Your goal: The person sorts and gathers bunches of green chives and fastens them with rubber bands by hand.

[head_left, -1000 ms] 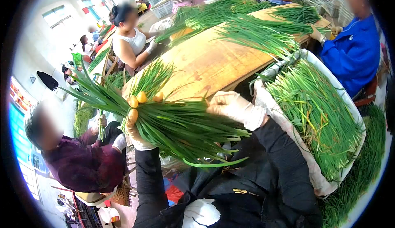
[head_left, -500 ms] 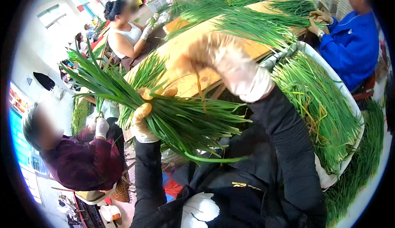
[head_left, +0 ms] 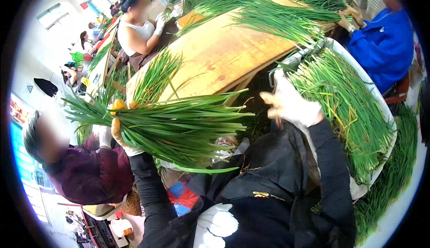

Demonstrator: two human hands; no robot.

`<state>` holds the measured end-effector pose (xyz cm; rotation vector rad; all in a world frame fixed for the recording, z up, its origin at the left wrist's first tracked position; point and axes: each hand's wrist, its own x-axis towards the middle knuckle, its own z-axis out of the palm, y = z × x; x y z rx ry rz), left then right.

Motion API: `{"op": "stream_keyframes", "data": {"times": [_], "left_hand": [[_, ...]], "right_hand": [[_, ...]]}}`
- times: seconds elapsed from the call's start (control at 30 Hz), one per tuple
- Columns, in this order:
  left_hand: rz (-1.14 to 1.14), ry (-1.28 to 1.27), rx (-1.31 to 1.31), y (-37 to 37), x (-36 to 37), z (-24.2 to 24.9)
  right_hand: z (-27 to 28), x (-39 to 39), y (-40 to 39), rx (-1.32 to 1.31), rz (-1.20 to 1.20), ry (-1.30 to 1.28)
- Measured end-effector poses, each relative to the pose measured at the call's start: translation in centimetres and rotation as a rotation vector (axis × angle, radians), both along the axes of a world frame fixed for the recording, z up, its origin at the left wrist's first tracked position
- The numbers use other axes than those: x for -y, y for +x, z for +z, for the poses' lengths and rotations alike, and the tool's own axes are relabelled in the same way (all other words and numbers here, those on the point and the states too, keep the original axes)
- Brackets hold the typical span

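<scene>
A bunch of garlic chives (head_left: 183, 127) spans the left and middle of the view, leaves to the left and cut ends to the right. My gloved left hand (head_left: 118, 129) is closed around the bunch near its left part. One leaf hangs bent below the rest. My gloved right hand (head_left: 293, 102) is apart from the bunch, just right of its cut ends, with its fingers spread and slightly blurred. It appears to hold nothing. Beside that hand, a white-lined tub (head_left: 393, 133) holds a thick pile of chives (head_left: 342, 109).
A wooden table (head_left: 210, 60) stretches ahead, with chive heaps (head_left: 280, 21) towards its far side. A small pile (head_left: 156, 77) lies at its near left end. People sit around it: one in maroon (head_left: 92, 176), one in white (head_left: 136, 35), one in blue (head_left: 380, 46).
My right hand has moved down and right, from above the bunch to beside the tub. My left hand has shifted left with the chives, which now lie more level.
</scene>
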<state>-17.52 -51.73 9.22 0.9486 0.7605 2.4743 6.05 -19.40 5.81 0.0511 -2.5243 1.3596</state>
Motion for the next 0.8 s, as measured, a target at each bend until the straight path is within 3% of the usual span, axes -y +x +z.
{"op": "stream_keyframes", "data": {"times": [0.03,0.07,0.13,0.2,0.27,0.33,0.37,0.4,0.47,0.53,0.6,0.67,0.7,0.73,0.77,0.8], "left_hand": [[-0.008,-0.056,-0.067,0.3,0.1,0.7],[-0.018,-0.112,-0.135,0.5,0.2,1.2],[-0.004,-0.211,-0.133,-0.2,1.3,0.8],[0.031,-0.086,-0.042,-0.1,0.9,0.4],[0.055,-0.109,-0.049,0.7,0.6,0.7],[0.004,-0.076,-0.086,1.0,0.5,0.9],[-0.065,-0.107,-0.150,1.0,0.8,1.3],[-0.040,-0.037,-0.170,0.5,1.1,1.1],[-0.048,0.029,-0.150,1.5,0.9,2.3],[-0.027,0.002,-0.184,1.7,1.2,2.5],[0.002,0.029,-0.136,1.1,1.8,2.3],[0.020,0.016,-0.125,1.5,0.9,2.2],[0.006,-0.002,-0.093,2.8,-0.5,2.8],[-0.008,-0.024,-0.058,4.2,-1.8,3.5],[0.131,-0.198,-0.009,5.5,-2.7,4.1],[0.065,-0.258,0.061,6.1,-4.1,4.4]], "right_hand": [[-3.3,0.0,0.6,0.148,-0.134,0.442],[-5.7,0.2,0.3,0.198,-0.177,0.478],[-7.5,2.4,-2.6,0.114,-0.031,-1.061],[-5.5,4.3,-3.2,0.103,-0.131,-0.515],[-6.9,5.1,-4.3,0.193,-0.093,-0.599],[-7.1,5.7,-4.1,0.093,-0.177,-0.282],[-7.8,5.5,-3.9,-0.180,-0.234,-0.035],[-8.7,4.5,-3.6,-0.197,-0.361,0.268],[-10.3,2.2,-3.0,0.018,-0.537,0.536],[-9.6,1.1,-1.6,0.485,-0.489,0.569],[-5.8,1.0,-0.7,0.711,-0.301,0.503],[-6.8,0.3,-1.5,0.012,-0.342,0.026],[-3.8,0.8,-1.2,-0.089,-0.215,-0.303],[-2.2,1.7,-1.6,-0.187,-0.118,-0.308],[-0.5,2.5,-2.0,-0.279,-0.014,-0.316],[-0.3,3.0,-2.8,-0.367,0.054,0.002]]}}
